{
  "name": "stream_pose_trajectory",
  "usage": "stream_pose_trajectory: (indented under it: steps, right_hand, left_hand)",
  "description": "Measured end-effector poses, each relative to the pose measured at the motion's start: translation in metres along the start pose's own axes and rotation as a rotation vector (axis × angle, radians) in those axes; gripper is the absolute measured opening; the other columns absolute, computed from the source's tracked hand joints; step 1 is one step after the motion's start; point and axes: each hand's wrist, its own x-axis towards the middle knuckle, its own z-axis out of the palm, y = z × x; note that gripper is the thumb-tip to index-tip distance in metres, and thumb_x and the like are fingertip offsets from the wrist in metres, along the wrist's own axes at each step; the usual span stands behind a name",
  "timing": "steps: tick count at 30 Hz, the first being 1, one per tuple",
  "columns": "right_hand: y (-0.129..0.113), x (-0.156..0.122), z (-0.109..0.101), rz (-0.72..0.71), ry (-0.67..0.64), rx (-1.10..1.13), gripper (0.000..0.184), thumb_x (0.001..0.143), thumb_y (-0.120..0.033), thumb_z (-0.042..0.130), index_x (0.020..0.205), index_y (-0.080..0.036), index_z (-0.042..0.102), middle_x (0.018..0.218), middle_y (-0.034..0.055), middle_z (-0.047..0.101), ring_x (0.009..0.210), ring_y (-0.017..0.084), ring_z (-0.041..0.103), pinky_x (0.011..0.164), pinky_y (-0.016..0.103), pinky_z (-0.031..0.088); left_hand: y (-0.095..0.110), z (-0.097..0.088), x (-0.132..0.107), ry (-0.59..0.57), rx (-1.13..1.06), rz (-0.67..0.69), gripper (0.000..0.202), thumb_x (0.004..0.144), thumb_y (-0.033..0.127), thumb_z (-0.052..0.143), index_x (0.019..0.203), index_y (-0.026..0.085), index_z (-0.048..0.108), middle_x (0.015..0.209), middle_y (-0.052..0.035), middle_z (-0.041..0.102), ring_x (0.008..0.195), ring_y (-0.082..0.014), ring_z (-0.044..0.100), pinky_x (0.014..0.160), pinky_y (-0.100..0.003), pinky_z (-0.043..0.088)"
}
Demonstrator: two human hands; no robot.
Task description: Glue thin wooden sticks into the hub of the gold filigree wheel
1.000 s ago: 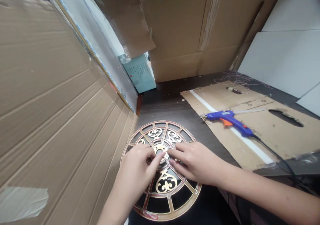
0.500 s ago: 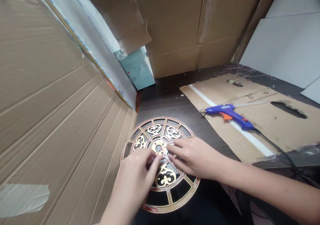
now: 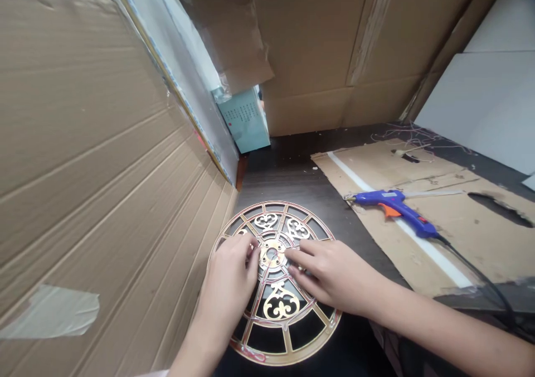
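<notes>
A round gold openwork frame (image 3: pixel 286 341) with spokes, scrollwork panels and a central hub lies at the bottom middle, on the dark table. Thin reddish wires run along its rings and spokes. My left hand (image 3: pixel 232 265) is over the left of the hub, its thumb and forefinger closed together; what they pinch is hidden. At the hub's right side, my right hand (image 3: pixel 330 268) rests on the rings with fingers bent and drawn together. Whatever its fingertips hold is too small to make out.
A blue hot glue gun (image 3: pixel 395 209) with an orange trigger lies on a flat cardboard sheet (image 3: pixel 422 176) to the right, its black cord trailing to the lower right. Cardboard walls (image 3: pixel 104 198) stand left and behind. A light-blue box (image 3: pixel 246 121) and loose wires (image 3: pixel 418 134) are farther back.
The camera view has shifted, so everything appears farther right and slightly lower. My hands have moved apart across the hub, leaving more of its centre uncovered.
</notes>
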Motion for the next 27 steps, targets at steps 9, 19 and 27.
stream_pose_trajectory:
  steps: [9,19,27]
  right_hand:
    - [0.000,0.001,0.003,-0.006,0.027,-0.016,0.029,0.106,-0.029,0.045,0.116,-0.017,0.069,0.087,0.0052,0.064,0.072,0.020,0.060,0.062,0.033,0.038]
    - [-0.001,0.000,0.000,-0.013,0.007,-0.026,0.028,0.105,-0.027,0.045,0.112,-0.017,0.070,0.086,0.0046,0.063,0.068,0.019,0.057,0.061,0.033,0.037]
    - [0.002,0.000,-0.001,-0.009,0.013,-0.027,0.028,0.106,-0.030,0.045,0.118,-0.020,0.069,0.088,0.0042,0.064,0.070,0.019,0.059,0.061,0.032,0.035]
  left_hand:
    - [0.004,0.014,0.003,-0.079,0.074,0.420,0.017,0.102,0.012,0.054,0.104,0.018,0.070,0.102,-0.0054,0.070,0.099,-0.0252,0.059,0.086,-0.044,0.051]
    - [-0.007,0.019,0.004,-0.099,0.082,0.452,0.017,0.099,0.007,0.055,0.099,0.015,0.071,0.094,-0.0052,0.070,0.089,-0.0238,0.061,0.076,-0.042,0.054]
    - [-0.008,0.020,0.004,-0.049,0.048,0.443,0.024,0.100,0.008,0.050,0.096,0.015,0.073,0.092,-0.0059,0.068,0.089,-0.0241,0.061,0.075,-0.042,0.054]
